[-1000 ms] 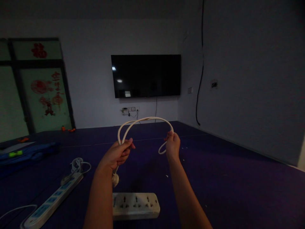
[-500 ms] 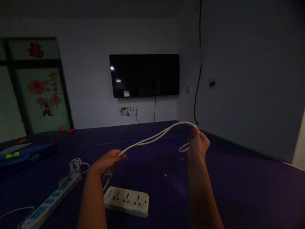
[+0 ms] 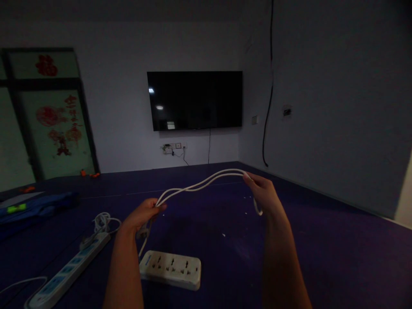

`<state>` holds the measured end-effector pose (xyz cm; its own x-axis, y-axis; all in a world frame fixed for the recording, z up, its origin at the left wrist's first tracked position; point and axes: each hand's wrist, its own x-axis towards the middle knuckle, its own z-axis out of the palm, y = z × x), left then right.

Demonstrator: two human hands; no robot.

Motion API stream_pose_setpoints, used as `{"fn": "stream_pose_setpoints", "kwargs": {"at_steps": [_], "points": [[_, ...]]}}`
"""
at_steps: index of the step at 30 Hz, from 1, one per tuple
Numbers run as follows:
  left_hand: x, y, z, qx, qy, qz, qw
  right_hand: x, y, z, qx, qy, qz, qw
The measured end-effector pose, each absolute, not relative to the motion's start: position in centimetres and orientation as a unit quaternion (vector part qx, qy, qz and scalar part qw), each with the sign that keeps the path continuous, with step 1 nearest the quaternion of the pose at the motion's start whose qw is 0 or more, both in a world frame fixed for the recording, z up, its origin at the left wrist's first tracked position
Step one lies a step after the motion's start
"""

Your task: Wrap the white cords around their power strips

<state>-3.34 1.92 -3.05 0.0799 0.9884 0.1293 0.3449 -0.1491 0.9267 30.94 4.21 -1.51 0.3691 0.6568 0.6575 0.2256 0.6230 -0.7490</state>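
Note:
A white power cord, doubled into two strands, arches between my hands above the purple surface. My left hand pinches it at one end, with the plug hanging just under the palm. My right hand grips the other end between thumb and fingers, and a short loop of cord dangles below it. Beneath my left hand lies a short white power strip with several sockets; a strand of the cord runs down to its left end.
On the left lies a longer power strip with blue sockets, its coiled cord at the far end. Blue cloth is beyond it. A television hangs on the far wall, and a black cable hangs at right.
My right hand has moved left and slightly down, turning, so the cord sags closer between my hands. My left hand has barely shifted.

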Motion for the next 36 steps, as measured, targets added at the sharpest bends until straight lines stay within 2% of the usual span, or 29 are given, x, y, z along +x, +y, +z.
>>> {"fn": "stream_pose_setpoints", "kwargs": {"at_steps": [6, 11, 20, 28, 36], "points": [[-3.1, 2.4, -3.4, 0.630, 0.518, 0.436, 0.380, 30.2, 3.1, -0.7, -0.386, -0.618, 0.201, 0.655], [-3.3, 2.8, -3.6, 0.640, 0.499, 0.440, 0.384, 29.6, 1.8, 0.0, -0.329, -0.663, 0.223, 0.635], [-2.9, 3.3, -4.3, 0.645, 0.470, 0.456, 0.395, 28.1, 0.6, 1.1, -0.279, -0.670, 0.237, 0.646], [-3.0, 3.6, -4.2, 0.646, 0.452, 0.466, 0.402, 27.5, 0.4, 1.1, -0.242, -0.710, 0.257, 0.610], [-2.4, 3.7, -4.4, 0.641, 0.465, 0.466, 0.394, 26.7, -0.1, 1.4, -0.214, -0.670, 0.281, 0.653]]}}
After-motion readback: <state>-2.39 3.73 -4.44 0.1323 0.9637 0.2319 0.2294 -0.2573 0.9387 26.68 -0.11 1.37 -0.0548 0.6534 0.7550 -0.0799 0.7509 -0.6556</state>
